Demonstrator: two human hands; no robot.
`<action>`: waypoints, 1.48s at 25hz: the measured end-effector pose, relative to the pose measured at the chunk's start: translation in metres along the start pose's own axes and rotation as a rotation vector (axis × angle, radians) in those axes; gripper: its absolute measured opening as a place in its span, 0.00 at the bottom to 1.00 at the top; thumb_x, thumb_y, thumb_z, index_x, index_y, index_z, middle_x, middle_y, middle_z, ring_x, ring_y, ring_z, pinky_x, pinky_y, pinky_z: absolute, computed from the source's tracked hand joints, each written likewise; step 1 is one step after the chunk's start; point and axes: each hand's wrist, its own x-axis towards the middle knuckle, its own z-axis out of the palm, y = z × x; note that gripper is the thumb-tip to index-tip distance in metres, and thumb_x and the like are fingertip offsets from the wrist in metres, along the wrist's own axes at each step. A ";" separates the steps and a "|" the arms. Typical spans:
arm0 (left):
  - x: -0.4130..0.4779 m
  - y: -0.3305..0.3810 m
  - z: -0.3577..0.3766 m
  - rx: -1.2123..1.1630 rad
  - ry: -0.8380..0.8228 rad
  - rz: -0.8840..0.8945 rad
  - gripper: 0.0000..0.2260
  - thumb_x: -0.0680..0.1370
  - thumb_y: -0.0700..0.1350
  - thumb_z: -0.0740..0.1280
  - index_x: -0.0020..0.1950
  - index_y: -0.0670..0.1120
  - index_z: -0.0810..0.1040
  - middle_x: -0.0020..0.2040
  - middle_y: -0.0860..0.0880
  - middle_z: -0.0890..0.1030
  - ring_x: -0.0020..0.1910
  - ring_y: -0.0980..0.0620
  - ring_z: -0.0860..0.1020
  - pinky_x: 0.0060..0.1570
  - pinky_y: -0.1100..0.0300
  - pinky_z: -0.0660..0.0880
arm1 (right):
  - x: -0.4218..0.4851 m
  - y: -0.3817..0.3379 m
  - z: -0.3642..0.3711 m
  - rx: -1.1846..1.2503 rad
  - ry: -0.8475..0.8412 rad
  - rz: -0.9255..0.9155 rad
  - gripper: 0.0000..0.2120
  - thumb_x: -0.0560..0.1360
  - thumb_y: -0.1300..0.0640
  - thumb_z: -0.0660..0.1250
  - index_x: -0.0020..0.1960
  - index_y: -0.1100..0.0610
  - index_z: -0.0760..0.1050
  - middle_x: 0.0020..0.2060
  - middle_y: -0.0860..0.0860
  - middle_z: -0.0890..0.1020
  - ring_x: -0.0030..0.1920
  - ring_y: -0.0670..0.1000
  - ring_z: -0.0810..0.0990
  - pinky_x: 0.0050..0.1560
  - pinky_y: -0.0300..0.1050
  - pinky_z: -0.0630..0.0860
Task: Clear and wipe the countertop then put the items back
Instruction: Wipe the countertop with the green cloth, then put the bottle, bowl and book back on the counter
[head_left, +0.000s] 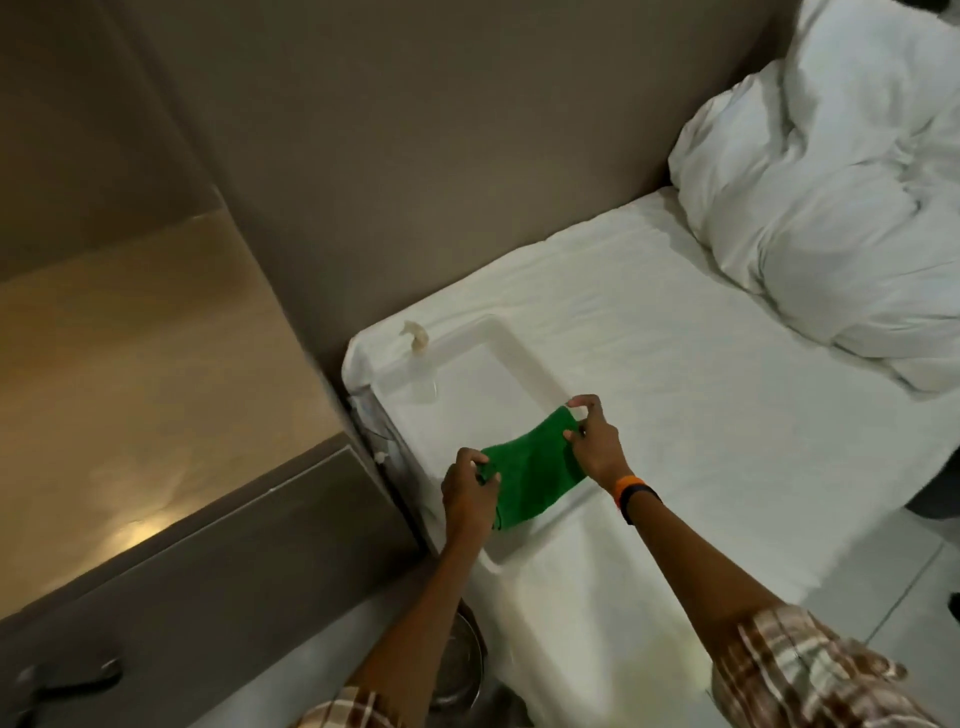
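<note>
A green cloth is stretched between both my hands over a white tray that lies on the white bed sheet. My left hand grips the cloth's near left end. My right hand pinches its far right end, with an orange and black band on that wrist. The tray sits at the bed's corner beside the wall. A wooden countertop lies to the left, bare in the part I can see.
A crumpled white duvet fills the far right of the bed. A small pale scrap lies by the tray's far corner. A metal bowl sits low between bed and counter. A dark object rests at the bottom left.
</note>
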 end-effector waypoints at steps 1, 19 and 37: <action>0.011 -0.013 0.013 0.101 0.002 0.012 0.08 0.77 0.34 0.70 0.54 0.43 0.75 0.55 0.42 0.78 0.50 0.45 0.79 0.42 0.62 0.74 | 0.014 0.013 0.011 -0.078 -0.020 -0.012 0.18 0.79 0.69 0.59 0.65 0.54 0.67 0.33 0.54 0.75 0.38 0.56 0.75 0.43 0.51 0.73; -0.023 0.105 -0.167 0.694 0.353 0.726 0.31 0.79 0.53 0.60 0.80 0.45 0.58 0.82 0.43 0.57 0.82 0.43 0.51 0.80 0.43 0.51 | -0.067 -0.169 0.006 -0.750 0.300 -0.760 0.42 0.76 0.27 0.48 0.80 0.55 0.58 0.81 0.59 0.55 0.82 0.60 0.50 0.80 0.65 0.49; -0.065 -0.126 -0.662 0.606 0.534 0.083 0.38 0.79 0.58 0.62 0.81 0.51 0.43 0.83 0.46 0.46 0.82 0.44 0.49 0.79 0.46 0.52 | -0.284 -0.518 0.377 -0.529 -0.113 -1.156 0.41 0.77 0.32 0.58 0.81 0.53 0.54 0.82 0.57 0.53 0.82 0.57 0.49 0.81 0.57 0.45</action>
